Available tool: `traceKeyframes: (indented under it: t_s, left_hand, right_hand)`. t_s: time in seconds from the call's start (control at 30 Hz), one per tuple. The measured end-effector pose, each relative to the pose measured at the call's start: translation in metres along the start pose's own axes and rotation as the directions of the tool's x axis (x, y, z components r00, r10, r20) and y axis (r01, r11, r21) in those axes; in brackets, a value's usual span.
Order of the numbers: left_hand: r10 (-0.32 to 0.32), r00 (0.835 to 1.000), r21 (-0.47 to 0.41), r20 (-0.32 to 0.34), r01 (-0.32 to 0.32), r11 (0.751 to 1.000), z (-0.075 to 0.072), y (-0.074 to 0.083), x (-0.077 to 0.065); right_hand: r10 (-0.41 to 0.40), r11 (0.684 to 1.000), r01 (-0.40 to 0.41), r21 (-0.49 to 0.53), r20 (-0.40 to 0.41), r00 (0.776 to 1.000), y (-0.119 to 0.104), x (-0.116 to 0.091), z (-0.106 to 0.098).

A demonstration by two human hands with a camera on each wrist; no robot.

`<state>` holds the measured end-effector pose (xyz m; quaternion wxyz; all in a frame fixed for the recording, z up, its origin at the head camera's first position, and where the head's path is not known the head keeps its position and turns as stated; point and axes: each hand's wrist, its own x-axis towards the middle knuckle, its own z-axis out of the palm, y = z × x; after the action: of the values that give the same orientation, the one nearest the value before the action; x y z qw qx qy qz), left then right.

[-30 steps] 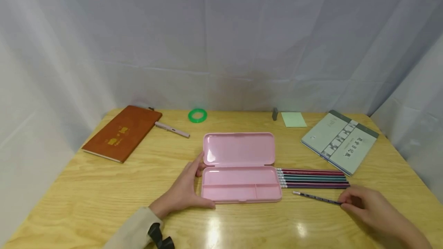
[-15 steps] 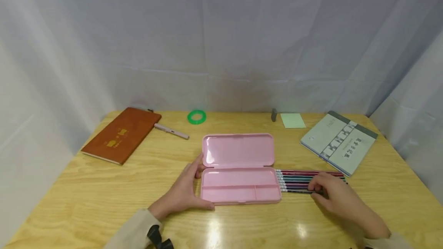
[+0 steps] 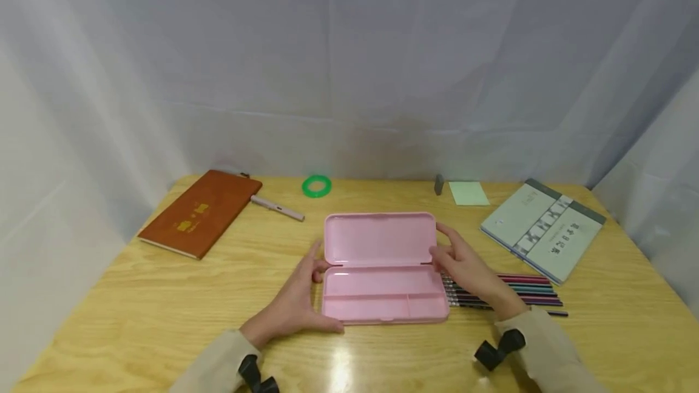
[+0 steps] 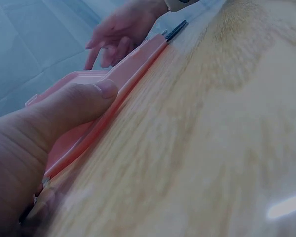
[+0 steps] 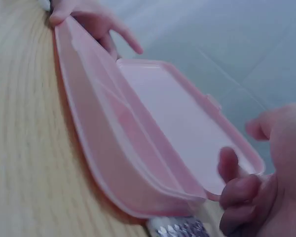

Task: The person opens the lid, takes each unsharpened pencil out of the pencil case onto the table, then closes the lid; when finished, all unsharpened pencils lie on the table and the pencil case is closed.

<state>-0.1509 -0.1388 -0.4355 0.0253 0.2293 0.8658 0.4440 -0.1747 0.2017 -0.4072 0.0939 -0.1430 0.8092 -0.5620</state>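
Observation:
A pink pencil case [image 3: 382, 322] lies with its lid [image 3: 380, 238] swung up behind the divided tray. My left hand [image 3: 295, 302] holds its left side; the thumb [image 4: 96, 96] presses along the front edge while the other fingers reach the hinge side. My right hand [image 3: 464, 265] is at the lid's right edge, index finger raised beside the rim and fingers [image 5: 241, 190] loosely bent close to it. Beneath this hand, several pencils [image 3: 532, 290] lie in a row right of the case, partly hidden by the wrist. One dark pencil [image 3: 557, 313] sticks out at an angle.
Back left are a brown notebook [image 3: 202, 211] and a pen [image 3: 277, 208]. Along the rear edge sit a green tape ring [image 3: 317, 194], a small grey block [image 3: 438, 185] and a pale green note pad [image 3: 468, 193]. Grey-green notebooks [image 3: 543, 229] lie at right.
The right hand set the dark pencil down beside the row, let go of it and moved left to the lid's right edge. My left hand stayed on the case.

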Motion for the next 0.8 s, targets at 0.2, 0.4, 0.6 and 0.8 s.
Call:
traceKeyframes:
  t_s: [0.2, 0.4, 0.6, 0.8]
  left_hand:
    - [-0.008, 1.000, 0.000, -0.015, 0.008, 1.000, 0.001, 0.000, 0.000]
    - [-0.018, 1.000, 0.002, 0.023, 0.018, 1.000, 0.000, -0.001, 0.000]
    - [0.094, 0.995, 0.095, 0.017, -0.095, 0.991, -0.001, -0.002, -0.003]
    - [0.117, 0.993, 0.119, 0.032, -0.120, 0.986, -0.004, -0.002, -0.002]
  right_hand:
    - [-0.101, 0.980, 0.103, 0.168, -0.021, 0.995, 0.002, -0.007, -0.004]
    - [-0.267, 0.964, 0.265, 0.037, 0.064, 0.962, 0.007, -0.028, -0.009]
    - [-0.170, 0.948, 0.192, -0.254, 0.105, 0.980, 0.006, -0.044, -0.002]
    - [-0.210, 0.890, 0.221, -0.398, 0.072, 0.975, 0.004, -0.048, 0.002]
